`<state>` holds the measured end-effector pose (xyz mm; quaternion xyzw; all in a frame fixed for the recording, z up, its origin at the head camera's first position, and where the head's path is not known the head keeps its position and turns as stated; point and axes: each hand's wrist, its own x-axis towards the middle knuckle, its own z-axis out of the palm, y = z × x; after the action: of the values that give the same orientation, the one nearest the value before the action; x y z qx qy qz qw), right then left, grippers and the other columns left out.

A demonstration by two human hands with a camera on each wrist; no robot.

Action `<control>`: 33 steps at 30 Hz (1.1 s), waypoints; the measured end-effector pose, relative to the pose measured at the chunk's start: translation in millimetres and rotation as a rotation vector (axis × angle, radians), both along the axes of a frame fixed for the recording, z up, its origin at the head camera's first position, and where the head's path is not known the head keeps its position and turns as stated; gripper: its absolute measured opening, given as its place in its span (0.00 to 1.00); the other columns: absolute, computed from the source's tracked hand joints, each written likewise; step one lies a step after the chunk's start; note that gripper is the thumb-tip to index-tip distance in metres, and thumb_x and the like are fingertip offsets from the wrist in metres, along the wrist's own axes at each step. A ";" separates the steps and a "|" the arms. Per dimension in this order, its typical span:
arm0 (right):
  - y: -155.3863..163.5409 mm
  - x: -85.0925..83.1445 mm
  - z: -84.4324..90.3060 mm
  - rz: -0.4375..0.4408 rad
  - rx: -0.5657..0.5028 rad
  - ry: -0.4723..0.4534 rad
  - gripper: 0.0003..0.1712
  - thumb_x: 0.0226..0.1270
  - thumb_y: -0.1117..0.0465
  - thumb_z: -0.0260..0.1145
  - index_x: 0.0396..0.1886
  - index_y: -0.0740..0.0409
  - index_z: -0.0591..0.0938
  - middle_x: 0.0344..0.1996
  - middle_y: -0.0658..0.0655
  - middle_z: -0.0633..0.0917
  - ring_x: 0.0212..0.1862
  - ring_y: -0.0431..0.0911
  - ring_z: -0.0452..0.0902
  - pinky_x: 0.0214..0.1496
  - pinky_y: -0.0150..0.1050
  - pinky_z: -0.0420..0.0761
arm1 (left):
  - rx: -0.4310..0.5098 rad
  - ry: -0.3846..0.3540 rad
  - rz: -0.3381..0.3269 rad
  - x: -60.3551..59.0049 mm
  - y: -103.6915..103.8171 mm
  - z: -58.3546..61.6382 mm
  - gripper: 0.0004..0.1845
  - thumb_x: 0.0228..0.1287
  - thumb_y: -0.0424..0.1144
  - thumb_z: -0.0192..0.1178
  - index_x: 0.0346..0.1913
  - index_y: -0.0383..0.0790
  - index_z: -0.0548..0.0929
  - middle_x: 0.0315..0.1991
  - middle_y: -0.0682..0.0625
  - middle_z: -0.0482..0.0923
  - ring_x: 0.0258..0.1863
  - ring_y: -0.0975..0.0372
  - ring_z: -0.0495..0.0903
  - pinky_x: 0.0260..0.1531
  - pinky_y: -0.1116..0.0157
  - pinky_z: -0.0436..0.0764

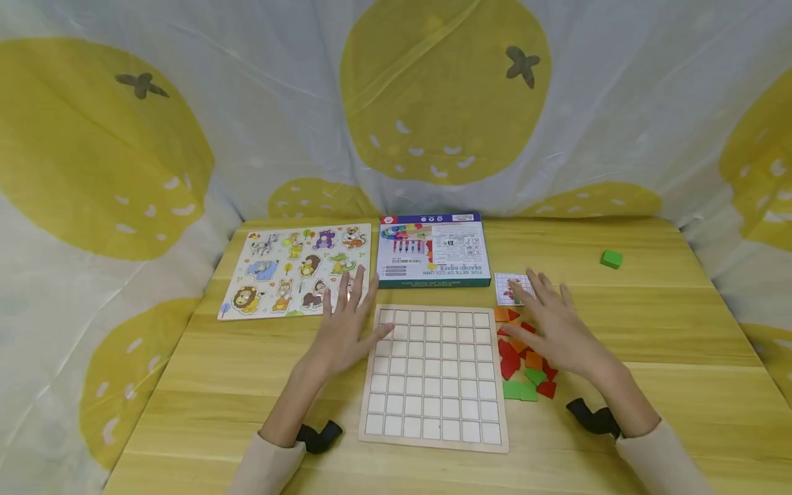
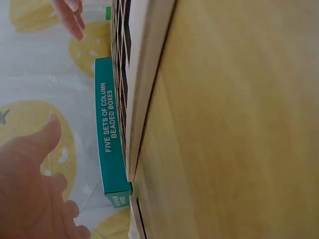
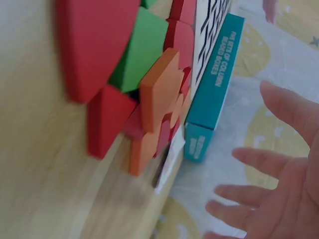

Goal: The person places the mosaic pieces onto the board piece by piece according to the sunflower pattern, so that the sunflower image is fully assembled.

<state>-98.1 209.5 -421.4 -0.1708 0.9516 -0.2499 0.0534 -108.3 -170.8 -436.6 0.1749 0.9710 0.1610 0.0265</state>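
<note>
Animals in bright colours fill the puzzle board (image 1: pixel 297 269) at the far left of the wooden table (image 1: pixel 650 330). Just right of it, the left hand (image 1: pixel 344 331) hovers with fingers spread and straight, holding nothing, its fingertips over the lower right corner of that board and its thumb side reaching the left edge of the grid board (image 1: pixel 436 375). The grid board, pale wood with empty square cells, lies flat in front of the person between the two hands. Behind it sits a teal box (image 1: pixel 433 249), lid printed with beads; the left wrist view shows its side lettering, "FIVE SETS OF COLUMN BEADED BOXES" (image 2: pixel 109 119). Right of the grid board a heap of red, orange and green blocks (image 1: pixel 524 364) rests on the table, touching the board's right edge or just beside it. The right hand (image 1: pixel 557 328) floats above this heap, fingers likewise splayed and relaxed, gripping nothing. Its fingertips lie near a small pattern card (image 1: pixel 511 287). Farther right, well apart, a lone green cube (image 1: pixel 611 258) sits on the table.
</note>
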 end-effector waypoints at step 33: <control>48.0 -10.9 -22.8 -0.039 -0.302 -0.343 0.21 0.58 0.59 0.80 0.51 0.60 0.90 0.16 0.45 0.60 0.20 0.36 0.54 0.20 0.31 0.55 | 0.109 -0.410 -0.253 45.3 -22.3 -9.3 0.84 0.30 0.58 0.86 0.84 0.39 0.38 0.84 0.40 0.21 0.84 0.44 0.27 0.82 0.38 0.35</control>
<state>-109.0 257.5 -444.2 -0.1132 0.8836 -0.4157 0.1835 -63.0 -193.1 -445.9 0.2601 0.9055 0.2408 0.2333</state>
